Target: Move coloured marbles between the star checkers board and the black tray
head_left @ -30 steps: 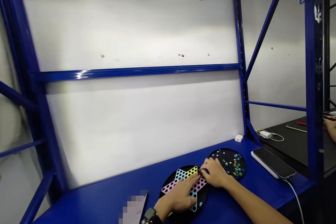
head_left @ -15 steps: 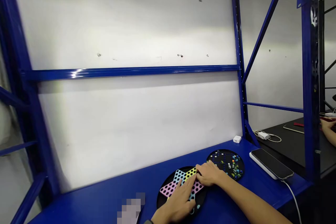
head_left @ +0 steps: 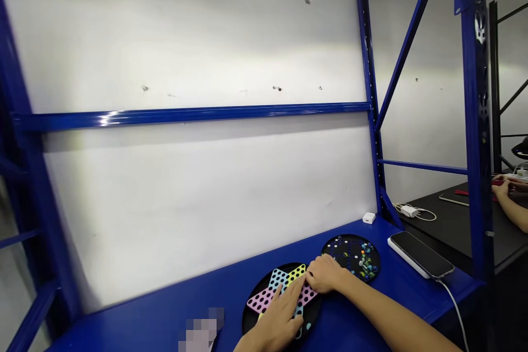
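A star-shaped Chinese checkers board (head_left: 259, 301) in pink, blue and yellow, dotted with dark holes, lies on a round black base (head_left: 251, 325). Flat across its lower middle rests my left hand (head_left: 277, 313), fingers stretched and slightly apart. My right hand (head_left: 324, 274) is at the board's upper right points, its fingers bent and pressed together. Whatever may be between those fingertips is hidden. Just behind the right hand, a second round black disc (head_left: 375, 257) carries many loose glass marbles (head_left: 366, 265), mostly on its right side.
A phone (head_left: 421, 253) lies on a white box (head_left: 406, 259) at the right, its white cable trailing off the front. A white charger (head_left: 368, 218) sits by the blue rack post (head_left: 373, 165). Another person's hands (head_left: 504, 187) work at the black table (head_left: 445, 225) beyond.
The view has shifted slightly, so the scene sits a little further left. Both my hands keep nearly the same place on the board. More of the other person's hands shows.
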`<state>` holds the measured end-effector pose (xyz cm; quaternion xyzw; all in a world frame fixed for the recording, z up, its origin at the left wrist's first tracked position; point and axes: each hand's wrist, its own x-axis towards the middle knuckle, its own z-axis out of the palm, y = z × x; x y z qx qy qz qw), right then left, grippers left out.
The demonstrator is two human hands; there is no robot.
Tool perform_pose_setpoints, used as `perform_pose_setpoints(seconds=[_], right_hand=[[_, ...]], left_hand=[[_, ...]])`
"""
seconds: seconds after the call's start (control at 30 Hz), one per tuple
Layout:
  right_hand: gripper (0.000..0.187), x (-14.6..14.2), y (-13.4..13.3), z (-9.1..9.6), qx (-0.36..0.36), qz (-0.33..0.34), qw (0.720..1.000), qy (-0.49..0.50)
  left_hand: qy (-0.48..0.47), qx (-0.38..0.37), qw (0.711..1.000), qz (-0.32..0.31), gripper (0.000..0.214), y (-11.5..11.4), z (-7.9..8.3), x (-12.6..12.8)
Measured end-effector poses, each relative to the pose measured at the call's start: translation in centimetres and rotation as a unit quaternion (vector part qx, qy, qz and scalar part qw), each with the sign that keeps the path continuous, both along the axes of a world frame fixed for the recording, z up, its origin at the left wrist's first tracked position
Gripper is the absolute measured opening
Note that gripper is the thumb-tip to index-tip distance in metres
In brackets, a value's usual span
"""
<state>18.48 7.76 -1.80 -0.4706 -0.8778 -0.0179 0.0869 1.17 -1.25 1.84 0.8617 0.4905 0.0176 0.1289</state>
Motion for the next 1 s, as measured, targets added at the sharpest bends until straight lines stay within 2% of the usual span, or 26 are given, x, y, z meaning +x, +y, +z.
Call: perform_pose_setpoints(seconds=[0.1, 0.23, 0.33, 0.53, 0.77, 0.87, 1.0], right_hand=[[0.051, 0.0, 0.1, 0.2, -0.004, -0.007, 1.0, -0.004], [0.054, 0.1, -0.3, 0.8, -0.017, -0.009, 1.0, 0.002], [0.052, 0.3, -0.6, 1.1, -0.021, -0.013, 1.0, 0.013], [0.051, 0.3, -1.0, 1.1, -0.014, -0.019, 0.999, 0.032], [0.054, -0.1, -0.6, 0.7, 0.013, -0.031, 0.998, 0.061], [0.053, 0.6, 0.1, 1.1, 0.016, -0.064, 0.994, 0.091], [0.052, 3.4, 1.1, 1.6, 0.031, -0.128, 0.982, 0.133]], left_hand=[[0.011, -0.051, 0.998, 0.024, 0.083, -0.3, 0.6, 0.3], [0.019, -0.07, 0.997, 0.034, 0.084, -0.9, 1.8, 0.7], [0.003, -0.073, 0.996, 0.044, 0.086, -0.7, 1.8, 0.4], [-0.051, -0.043, 0.996, 0.057, 0.081, 0.4, 1.1, -0.4], [-0.112, 0.009, 0.992, 0.049, 0.056, 0.9, 1.3, -0.6], [-0.12, 0.038, 0.991, 0.044, 0.051, 1.4, 1.0, -0.6], [-0.078, 0.071, 0.992, 0.067, 0.042, 2.5, 0.9, 0.3]])
